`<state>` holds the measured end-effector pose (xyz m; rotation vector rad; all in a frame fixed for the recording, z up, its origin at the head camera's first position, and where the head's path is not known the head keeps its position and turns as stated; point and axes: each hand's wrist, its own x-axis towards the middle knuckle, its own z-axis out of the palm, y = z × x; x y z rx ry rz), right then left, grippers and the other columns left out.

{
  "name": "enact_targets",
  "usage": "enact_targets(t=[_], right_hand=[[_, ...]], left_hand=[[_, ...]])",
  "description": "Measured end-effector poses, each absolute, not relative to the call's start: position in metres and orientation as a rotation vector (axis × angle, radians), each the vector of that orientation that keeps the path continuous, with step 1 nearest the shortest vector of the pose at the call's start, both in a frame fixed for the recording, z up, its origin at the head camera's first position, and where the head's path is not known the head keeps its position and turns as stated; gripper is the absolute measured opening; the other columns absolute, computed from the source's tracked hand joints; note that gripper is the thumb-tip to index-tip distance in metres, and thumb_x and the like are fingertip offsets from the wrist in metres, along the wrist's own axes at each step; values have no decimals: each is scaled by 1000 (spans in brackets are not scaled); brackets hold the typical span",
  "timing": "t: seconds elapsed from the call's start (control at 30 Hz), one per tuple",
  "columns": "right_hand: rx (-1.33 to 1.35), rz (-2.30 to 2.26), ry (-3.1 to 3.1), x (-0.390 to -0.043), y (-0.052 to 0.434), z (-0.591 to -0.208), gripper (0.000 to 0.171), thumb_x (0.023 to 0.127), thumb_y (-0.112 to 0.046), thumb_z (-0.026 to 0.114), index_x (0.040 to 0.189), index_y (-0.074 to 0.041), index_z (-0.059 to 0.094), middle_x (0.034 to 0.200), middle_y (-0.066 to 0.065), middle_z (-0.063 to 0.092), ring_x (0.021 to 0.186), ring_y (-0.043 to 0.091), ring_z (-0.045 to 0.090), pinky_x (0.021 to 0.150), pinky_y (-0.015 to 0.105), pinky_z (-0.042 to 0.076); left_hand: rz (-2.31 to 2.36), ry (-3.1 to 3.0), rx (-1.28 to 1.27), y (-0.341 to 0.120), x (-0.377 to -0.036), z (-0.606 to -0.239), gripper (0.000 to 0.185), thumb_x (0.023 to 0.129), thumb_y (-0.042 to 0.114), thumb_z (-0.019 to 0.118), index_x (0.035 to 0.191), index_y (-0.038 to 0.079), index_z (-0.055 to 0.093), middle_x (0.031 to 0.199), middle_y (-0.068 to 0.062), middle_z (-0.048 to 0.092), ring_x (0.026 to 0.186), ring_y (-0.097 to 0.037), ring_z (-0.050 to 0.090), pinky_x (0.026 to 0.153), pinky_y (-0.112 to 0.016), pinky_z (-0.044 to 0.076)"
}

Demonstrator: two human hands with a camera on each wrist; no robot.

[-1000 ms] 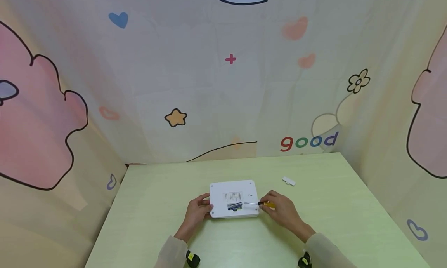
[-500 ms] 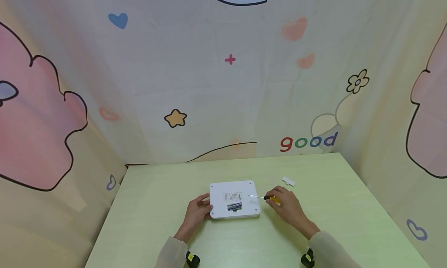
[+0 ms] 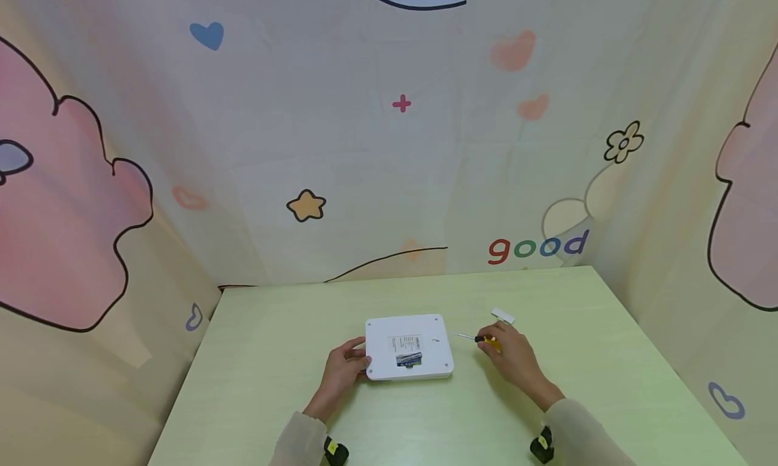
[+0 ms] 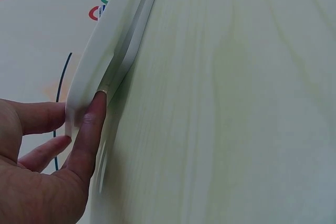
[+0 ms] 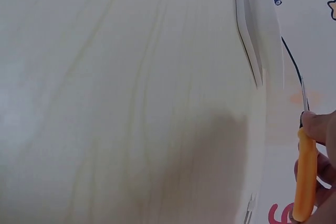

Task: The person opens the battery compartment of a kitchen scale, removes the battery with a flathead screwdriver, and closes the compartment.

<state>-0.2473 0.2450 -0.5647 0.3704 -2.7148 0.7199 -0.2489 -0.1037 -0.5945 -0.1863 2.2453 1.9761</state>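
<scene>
A flat white device (image 3: 408, 348) lies on the green table (image 3: 425, 419) with its underside up, showing a label and a dark battery (image 3: 408, 359). My left hand (image 3: 344, 370) grips its left edge, thumb and fingers pinching the rim (image 4: 86, 106). To the right of the device, my right hand (image 3: 510, 354) holds a small screwdriver with an orange handle (image 5: 305, 174); its metal tip (image 3: 463, 335) points left, clear of the device. The device's edge (image 5: 257, 30) shows in the right wrist view.
A small white cover piece (image 3: 502, 315) lies on the table just beyond my right hand. Printed fabric walls (image 3: 389, 148) close in the table at the back and both sides.
My right hand has drawn the screwdriver away from the device's battery area, moving right and slightly away. The left hand has kept its grip on the device's left edge.
</scene>
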Motion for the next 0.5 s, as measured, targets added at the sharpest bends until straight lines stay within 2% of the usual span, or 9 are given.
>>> enact_targets(t=[0.5], right_hand=[[266,701,-2843,-252,264,-567,12,88,-14,72,99,-11,69,98,6,67,89,26,61,74,47,50]], left_hand=[[1992,2227,-165,-104,-247,-594,50,89,1,65,138,3,54,114,-20,62,82,-16,65,66,-31,58]])
